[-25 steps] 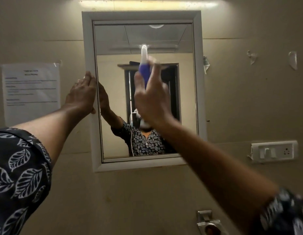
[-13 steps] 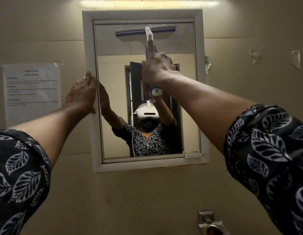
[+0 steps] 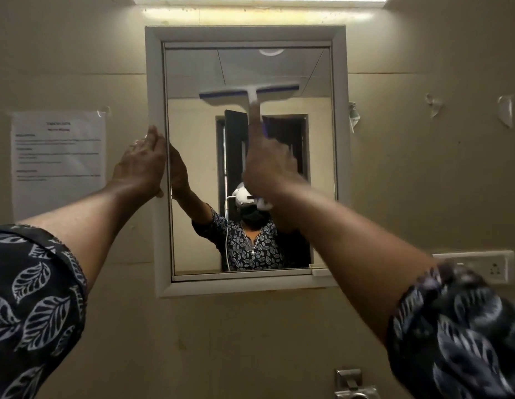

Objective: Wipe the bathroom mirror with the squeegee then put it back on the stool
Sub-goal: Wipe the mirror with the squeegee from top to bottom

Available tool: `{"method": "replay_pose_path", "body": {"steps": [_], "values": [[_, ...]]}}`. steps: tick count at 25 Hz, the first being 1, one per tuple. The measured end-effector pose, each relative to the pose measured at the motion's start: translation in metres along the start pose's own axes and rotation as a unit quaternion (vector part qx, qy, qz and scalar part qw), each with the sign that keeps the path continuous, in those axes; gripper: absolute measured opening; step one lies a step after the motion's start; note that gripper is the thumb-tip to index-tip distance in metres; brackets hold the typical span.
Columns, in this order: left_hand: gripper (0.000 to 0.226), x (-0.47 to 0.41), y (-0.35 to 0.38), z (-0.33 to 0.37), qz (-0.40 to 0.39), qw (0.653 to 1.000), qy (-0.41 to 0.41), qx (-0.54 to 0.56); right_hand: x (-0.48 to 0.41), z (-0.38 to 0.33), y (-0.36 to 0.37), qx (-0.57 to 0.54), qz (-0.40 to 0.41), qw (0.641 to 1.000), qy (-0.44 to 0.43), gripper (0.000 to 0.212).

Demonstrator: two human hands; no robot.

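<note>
- Squeegee (image 3: 250, 95): blade horizontal on upper part of mirror (image 3: 193, 240) glass, handle pointing down.
- R hand (image 3: 267, 168): fingers curled round handle, forefinger stretched up along it; view blurred.
- L hand (image 3: 141, 165): fingers straight, pressed together, resting on mirror's left frame edge.
- Wall: paper notice (image 3: 57, 162) left of mirror; switch plate (image 3: 477, 266) lower right.

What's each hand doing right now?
Left hand: open, fingers flat against the mirror frame.
Right hand: closed around the squeegee handle.
</note>
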State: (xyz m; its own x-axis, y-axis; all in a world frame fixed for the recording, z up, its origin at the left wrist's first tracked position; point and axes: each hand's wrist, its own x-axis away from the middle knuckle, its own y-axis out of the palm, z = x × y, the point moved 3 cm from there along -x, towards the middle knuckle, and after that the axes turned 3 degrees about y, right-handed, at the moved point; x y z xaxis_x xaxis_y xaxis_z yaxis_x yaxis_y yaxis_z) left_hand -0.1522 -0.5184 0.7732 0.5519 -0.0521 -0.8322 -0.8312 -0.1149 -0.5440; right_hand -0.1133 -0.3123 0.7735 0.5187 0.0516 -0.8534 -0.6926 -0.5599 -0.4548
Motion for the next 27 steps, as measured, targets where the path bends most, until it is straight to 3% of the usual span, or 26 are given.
{"method": "replay_pose_path", "body": {"steps": [3,6,8,10,12,15,20,24,27], "values": [[0.098,0.001,-0.003,0.002,-0.005,1.000,0.002,-0.005,0.089,0.014,0.040,-0.005,-0.070,0.997,0.023,0.107],[0.101,0.002,-0.005,0.003,-0.013,1.000,0.000,-0.007,0.185,0.023,0.074,-0.031,-0.190,0.978,0.083,0.115],[0.101,0.002,-0.006,0.004,-0.018,1.000,0.001,-0.014,0.214,0.024,0.077,-0.035,-0.254,0.959,0.118,0.117],[0.101,0.001,-0.007,0.005,-0.019,1.000,0.002,-0.018,0.210,0.018,0.061,-0.039,-0.267,0.955,0.123,0.115],[0.101,0.001,-0.007,0.004,-0.019,1.000,0.004,-0.018,0.184,0.007,0.034,-0.056,-0.243,0.963,0.102,0.109],[0.100,0.002,-0.007,0.002,-0.016,1.000,0.007,-0.011,0.118,-0.007,-0.016,-0.060,-0.142,0.987,0.050,0.099],[0.108,0.001,-0.006,0.003,-0.027,1.000,0.006,-0.010,0.001,-0.017,-0.076,0.032,0.025,0.999,0.004,0.084],[0.111,-0.001,-0.005,0.003,-0.032,0.999,0.007,-0.017,-0.047,-0.006,-0.074,0.078,0.041,0.996,0.035,0.084],[0.109,-0.001,-0.004,0.002,-0.028,0.999,0.007,-0.018,-0.039,0.015,-0.047,0.081,0.016,0.995,0.062,0.098]]}}
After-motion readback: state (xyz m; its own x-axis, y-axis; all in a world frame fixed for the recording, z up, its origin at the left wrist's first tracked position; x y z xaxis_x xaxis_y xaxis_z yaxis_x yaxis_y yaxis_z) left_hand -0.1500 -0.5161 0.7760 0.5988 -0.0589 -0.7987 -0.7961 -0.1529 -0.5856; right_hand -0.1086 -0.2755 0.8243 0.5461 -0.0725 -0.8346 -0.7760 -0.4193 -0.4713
